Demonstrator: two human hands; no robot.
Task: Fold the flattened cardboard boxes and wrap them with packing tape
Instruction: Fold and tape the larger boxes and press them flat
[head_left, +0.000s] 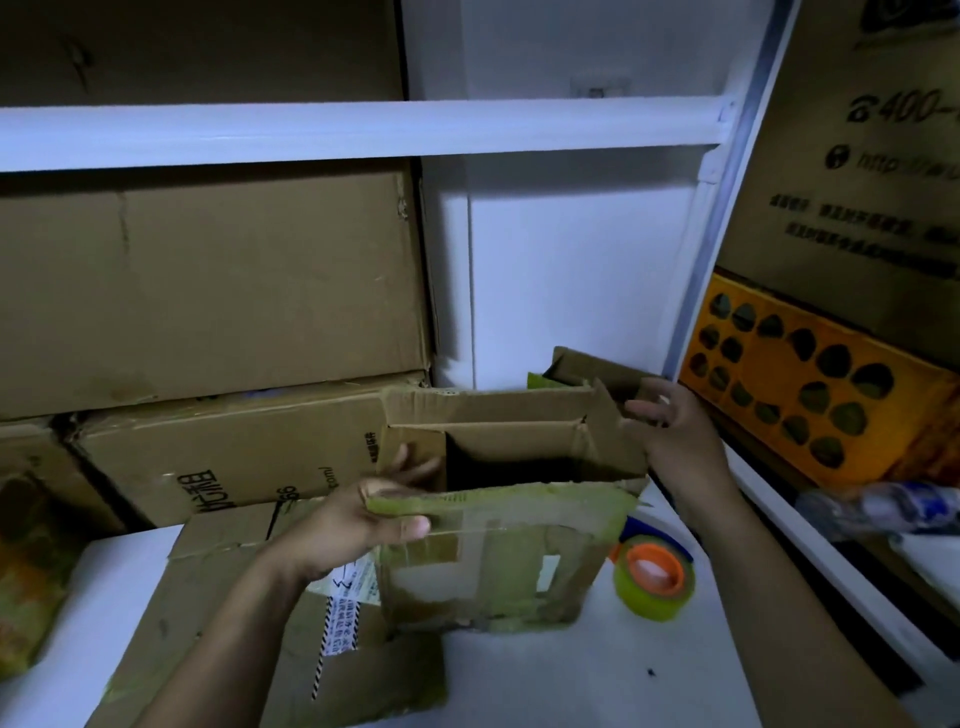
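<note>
A worn brown cardboard box (493, 566) stands opened up on the white table (571, 675), its top flaps raised. My left hand (358, 519) grips the near top flap at its left end, thumb on the outside and fingers inside the box. My right hand (670, 426) is at the box's right flap with fingers spread and straight, touching it. A roll of packing tape (654, 577) with an orange core lies on the table just right of the box. A flattened cardboard box (234, 623) with a shipping label lies under and left of the standing box.
Large cardboard boxes (208, 291) are stacked on the shelf behind, at the left. A white shelf board (363, 130) runs overhead. An orange crate (810, 374) and a plastic bottle (883, 504) sit at the right. A small box (587, 369) stands behind the open one.
</note>
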